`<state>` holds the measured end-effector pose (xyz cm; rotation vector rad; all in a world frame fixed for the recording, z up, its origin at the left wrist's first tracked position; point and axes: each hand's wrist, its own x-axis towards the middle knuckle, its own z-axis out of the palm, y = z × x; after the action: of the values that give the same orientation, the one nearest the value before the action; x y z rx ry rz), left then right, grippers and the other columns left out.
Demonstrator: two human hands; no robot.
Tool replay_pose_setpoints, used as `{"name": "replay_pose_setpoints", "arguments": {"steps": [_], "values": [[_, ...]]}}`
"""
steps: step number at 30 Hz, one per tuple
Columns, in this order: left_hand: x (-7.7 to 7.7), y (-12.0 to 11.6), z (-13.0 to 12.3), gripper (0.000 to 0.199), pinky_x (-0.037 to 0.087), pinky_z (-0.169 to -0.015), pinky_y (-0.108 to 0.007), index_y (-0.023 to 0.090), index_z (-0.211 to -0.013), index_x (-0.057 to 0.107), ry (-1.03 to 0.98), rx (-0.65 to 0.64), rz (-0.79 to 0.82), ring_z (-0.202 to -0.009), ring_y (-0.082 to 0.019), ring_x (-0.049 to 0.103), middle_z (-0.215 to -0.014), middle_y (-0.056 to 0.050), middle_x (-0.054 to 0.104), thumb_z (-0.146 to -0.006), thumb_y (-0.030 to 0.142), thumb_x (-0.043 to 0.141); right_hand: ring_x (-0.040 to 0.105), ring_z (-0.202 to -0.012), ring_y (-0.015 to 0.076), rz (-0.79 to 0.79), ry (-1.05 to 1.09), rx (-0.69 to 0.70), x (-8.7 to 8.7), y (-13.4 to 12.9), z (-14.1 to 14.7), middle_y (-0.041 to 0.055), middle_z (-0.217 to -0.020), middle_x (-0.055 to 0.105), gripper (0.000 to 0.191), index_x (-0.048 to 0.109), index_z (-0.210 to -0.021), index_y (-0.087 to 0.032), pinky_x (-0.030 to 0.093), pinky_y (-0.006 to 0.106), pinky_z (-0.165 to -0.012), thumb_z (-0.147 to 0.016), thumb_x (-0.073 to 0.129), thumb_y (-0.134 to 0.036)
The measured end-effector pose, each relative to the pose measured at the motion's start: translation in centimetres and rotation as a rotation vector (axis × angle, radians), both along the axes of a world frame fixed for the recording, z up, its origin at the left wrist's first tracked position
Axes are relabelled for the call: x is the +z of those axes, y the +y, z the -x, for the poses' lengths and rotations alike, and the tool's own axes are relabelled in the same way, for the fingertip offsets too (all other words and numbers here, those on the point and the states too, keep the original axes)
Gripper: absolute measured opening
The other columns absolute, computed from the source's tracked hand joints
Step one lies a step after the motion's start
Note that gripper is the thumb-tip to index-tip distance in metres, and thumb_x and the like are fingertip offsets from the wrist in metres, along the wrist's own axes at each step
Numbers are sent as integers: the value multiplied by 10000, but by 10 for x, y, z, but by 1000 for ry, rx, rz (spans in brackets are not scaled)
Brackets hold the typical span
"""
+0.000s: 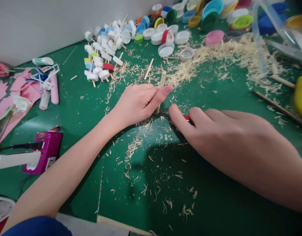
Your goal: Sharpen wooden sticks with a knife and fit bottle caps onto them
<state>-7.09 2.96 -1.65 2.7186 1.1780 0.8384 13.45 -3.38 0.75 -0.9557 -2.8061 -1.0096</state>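
Near the middle of the green table [87,141], my left hand [141,100] is closed round a thin wooden stick [163,78]. The stick stands nearly upright, its top rising above the thumb and its lower end near the tabletop. My right hand [215,137] grips a small knife [163,114] with a red handle, mostly hidden by the fingers. The dark blade points left and meets the lower part of the stick. Pale wood shavings [133,146] lie scattered under and in front of both hands.
White bottle caps on sticks [104,49] cluster at the back. Loose coloured caps [165,49] and a heap of shavings [197,59] extend right. A purple power adapter [53,144], pink paper [30,88] and a glue stick [54,88] lie left. A dark stick [279,106] lies right.
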Motion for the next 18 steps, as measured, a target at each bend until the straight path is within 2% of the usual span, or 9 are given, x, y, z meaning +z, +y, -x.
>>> {"name": "replay_pose_setpoints", "arguments": {"steps": [9,14,18], "values": [[-1,0,0,591,287,-508,-286,195,-562,414,0,5,21,-541,-96,498,-550,-1,533,-1025,473,175,498,-474,157,14,6,-1,-3,-1,0,-10,-603,459,419,643,-1158,-109,286,263,-486,-847,392,17],[-1,0,0,584,285,-504,-291,195,-553,408,-8,13,34,-527,-96,473,-550,0,539,-1026,465,197,467,-478,147,-5,17,-27,-3,-1,0,-23,-595,438,317,637,-1051,-127,262,265,-498,-844,438,6],[0,0,-1,570,285,-500,-295,198,-545,379,-8,20,21,-516,-92,462,-536,3,518,-1033,429,197,437,-484,140,-47,38,-47,-3,-3,1,-30,-593,418,290,628,-1058,-115,250,263,-503,-845,461,-12]]}}
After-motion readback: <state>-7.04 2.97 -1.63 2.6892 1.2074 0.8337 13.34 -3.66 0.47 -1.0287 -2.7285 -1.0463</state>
